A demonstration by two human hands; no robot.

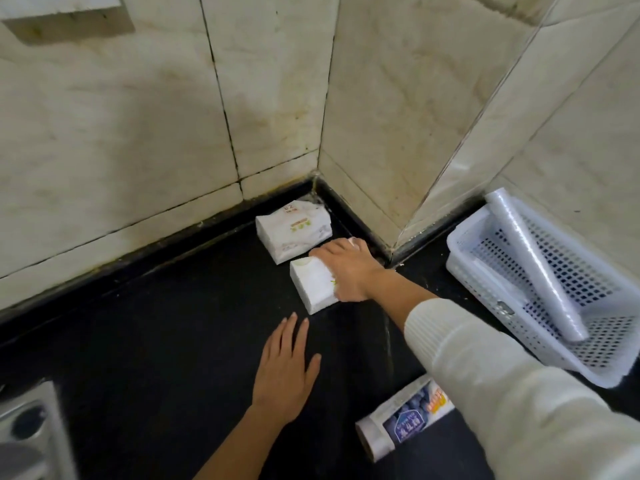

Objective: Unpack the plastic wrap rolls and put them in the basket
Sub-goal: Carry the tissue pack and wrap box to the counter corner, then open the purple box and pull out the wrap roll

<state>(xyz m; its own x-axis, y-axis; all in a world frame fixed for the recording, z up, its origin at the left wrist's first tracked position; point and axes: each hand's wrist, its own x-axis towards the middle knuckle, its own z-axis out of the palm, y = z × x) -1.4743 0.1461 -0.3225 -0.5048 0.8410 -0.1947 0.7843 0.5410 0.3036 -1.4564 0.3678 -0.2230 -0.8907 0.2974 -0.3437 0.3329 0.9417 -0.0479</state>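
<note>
- Right hand (pixel 346 271) stretched forward from a cream ribbed sleeve (pixel 485 375), palm down, draped over the near white paper-wrapped pack (pixel 313 285); fingers curled over its far edge and side, lightly gripping it.
- Just beyond those fingertips, a second, larger white pack (pixel 292 230) tucked into the corner of the tiled wall (pixel 138 133).
- Left hand (pixel 284 368) flat and open, palm down, fingers extended and a little spread, empty; whether touching or hovering just over the black countertop (pixel 156 323) cannot be told.
- Beside the left hand, under the right forearm: a still-wrapped plastic wrap roll (pixel 401 424) with a blue printed label, lying on the counter.
- Right of the right wrist, a white perforated basket (pixel 485 292) with one unwrapped clear roll (pixel 533 268) leaning diagonally inside it.
</note>
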